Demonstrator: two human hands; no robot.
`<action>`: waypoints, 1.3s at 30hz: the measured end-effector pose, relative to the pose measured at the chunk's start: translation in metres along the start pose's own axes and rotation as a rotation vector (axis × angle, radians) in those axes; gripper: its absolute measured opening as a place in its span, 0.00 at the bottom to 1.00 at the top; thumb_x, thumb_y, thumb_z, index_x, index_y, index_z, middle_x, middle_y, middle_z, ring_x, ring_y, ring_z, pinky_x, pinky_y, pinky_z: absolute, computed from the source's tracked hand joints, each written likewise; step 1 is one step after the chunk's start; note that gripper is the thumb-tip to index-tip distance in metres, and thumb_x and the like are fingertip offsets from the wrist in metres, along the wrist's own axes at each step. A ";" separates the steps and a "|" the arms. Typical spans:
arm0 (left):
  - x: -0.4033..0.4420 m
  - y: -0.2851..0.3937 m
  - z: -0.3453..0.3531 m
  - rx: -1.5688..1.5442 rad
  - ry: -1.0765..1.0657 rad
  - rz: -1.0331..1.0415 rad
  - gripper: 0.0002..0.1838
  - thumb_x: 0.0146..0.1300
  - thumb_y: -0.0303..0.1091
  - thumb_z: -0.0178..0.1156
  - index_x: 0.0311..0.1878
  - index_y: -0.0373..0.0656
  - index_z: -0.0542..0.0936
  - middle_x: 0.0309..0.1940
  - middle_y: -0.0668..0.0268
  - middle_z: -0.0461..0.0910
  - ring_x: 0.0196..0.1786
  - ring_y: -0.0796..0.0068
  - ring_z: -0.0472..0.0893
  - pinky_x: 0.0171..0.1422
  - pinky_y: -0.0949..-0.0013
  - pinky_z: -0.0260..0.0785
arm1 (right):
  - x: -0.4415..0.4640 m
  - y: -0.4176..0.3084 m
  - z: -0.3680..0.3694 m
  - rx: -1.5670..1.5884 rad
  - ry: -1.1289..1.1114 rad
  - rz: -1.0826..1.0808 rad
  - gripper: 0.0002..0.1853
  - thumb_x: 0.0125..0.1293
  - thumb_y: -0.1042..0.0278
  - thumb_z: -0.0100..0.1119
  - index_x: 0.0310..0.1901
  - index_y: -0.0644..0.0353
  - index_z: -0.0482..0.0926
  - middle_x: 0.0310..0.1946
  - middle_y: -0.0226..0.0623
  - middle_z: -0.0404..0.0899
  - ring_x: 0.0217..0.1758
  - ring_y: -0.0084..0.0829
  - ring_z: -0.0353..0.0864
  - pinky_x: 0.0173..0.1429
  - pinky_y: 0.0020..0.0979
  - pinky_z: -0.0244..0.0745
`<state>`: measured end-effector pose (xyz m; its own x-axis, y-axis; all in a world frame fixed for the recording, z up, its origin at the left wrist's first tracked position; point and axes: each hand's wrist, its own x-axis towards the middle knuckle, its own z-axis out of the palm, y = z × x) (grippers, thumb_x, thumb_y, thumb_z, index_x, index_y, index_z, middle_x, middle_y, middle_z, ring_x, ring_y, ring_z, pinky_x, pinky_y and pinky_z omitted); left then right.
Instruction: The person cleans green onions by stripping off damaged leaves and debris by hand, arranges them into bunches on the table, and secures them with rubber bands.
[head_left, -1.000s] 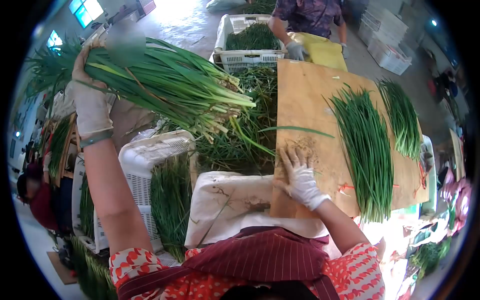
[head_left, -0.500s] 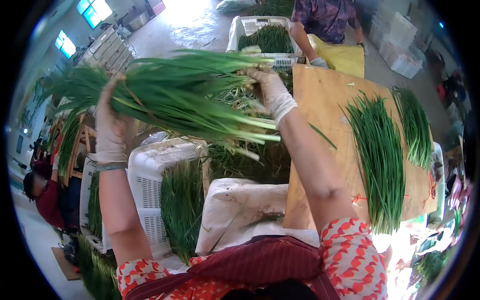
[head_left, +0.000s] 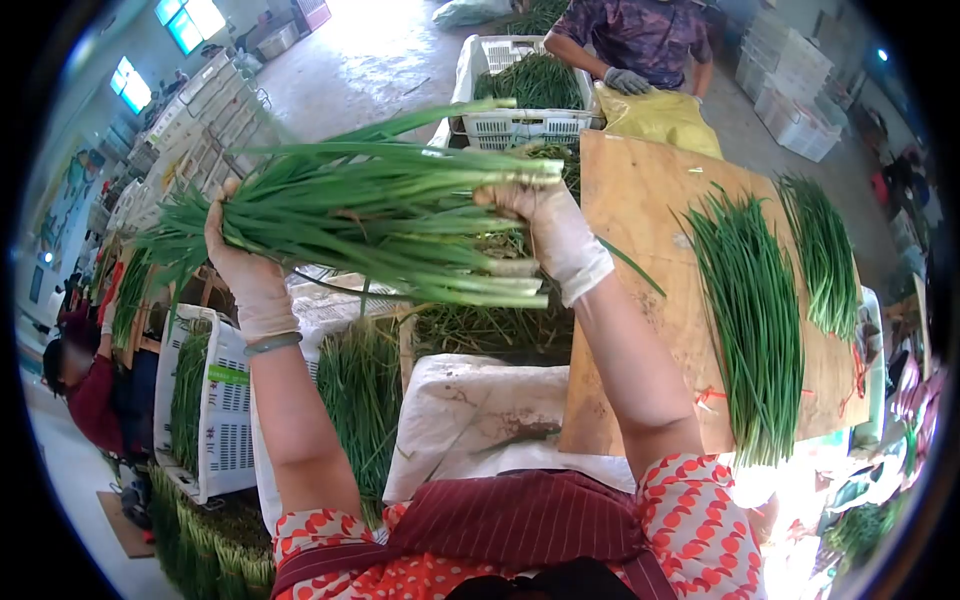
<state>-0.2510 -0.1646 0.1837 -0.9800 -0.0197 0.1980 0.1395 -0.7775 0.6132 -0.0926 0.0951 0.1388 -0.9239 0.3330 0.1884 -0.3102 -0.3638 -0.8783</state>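
Note:
A big loose bunch of garlic chives (head_left: 380, 205) is held up in the air, its pale cut ends to the right and its leaf tips to the left. My left hand (head_left: 245, 270), in a whitish glove, grips the leafy end; its fingers are partly hidden by the leaves. At the stem end, my right hand (head_left: 545, 220), also gloved, closes on some of the white stalks. Below the bunch lies a bin of loose leaf scraps (head_left: 490, 330). To the right, two neat piles of chives, a larger one (head_left: 750, 320) and a smaller one (head_left: 822, 255), rest on a wooden board (head_left: 640, 300).
A white sack (head_left: 480, 410) hangs over the edge before me. White crates with chives stand at the left (head_left: 225, 420) and at the back (head_left: 525, 125). Across the board is a co-worker (head_left: 640, 45) by a yellow sack (head_left: 660, 115). Red ties (head_left: 708, 398) lie on the board.
The bunch has been shifted slightly, its stem ends now more even. My left hand has moved right and down. The co-worker's gloved hand has risen onto the yellow sack.

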 end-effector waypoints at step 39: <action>-0.011 0.042 -0.028 -0.215 -0.469 0.275 0.13 0.59 0.40 0.50 0.44 0.46 0.74 0.47 0.62 0.74 0.52 0.65 0.72 0.62 0.58 0.61 | -0.031 0.028 0.046 -0.111 0.098 0.144 0.09 0.64 0.68 0.56 0.40 0.65 0.78 0.32 0.31 0.81 0.28 0.15 0.74 0.32 0.18 0.71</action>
<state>-0.2379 -0.2144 0.1854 -0.7372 0.0032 0.6757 0.3002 -0.8943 0.3318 -0.0829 0.0346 0.1283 -0.9291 0.3694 0.0184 -0.1447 -0.3174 -0.9372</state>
